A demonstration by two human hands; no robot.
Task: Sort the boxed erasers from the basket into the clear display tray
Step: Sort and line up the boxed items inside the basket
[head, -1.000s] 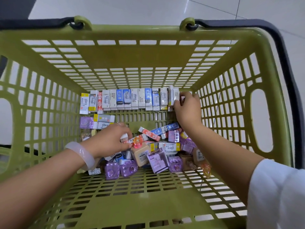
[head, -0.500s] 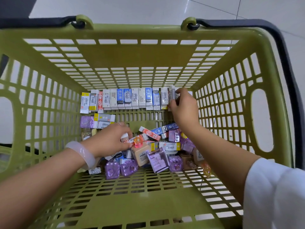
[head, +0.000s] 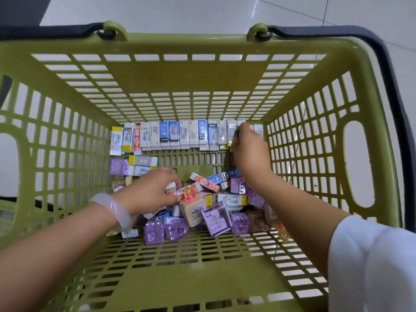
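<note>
Inside the green basket [head: 67,136], the left hand [head: 150,190] pinches a white boxed eraser [head: 171,185] from the loose pile. Farther right, the right hand [head: 248,152] curls its fingers on the upright row of erasers [head: 180,135] along the basket's far wall, nearest its right end.

Left wrist carries a pale, translucent bangle [head: 117,211]. A thin ring [head: 163,168] is worn on one left-hand finger. Right arm shows a white sleeve [head: 371,262] at the upper arm; both forearms are bare.
</note>
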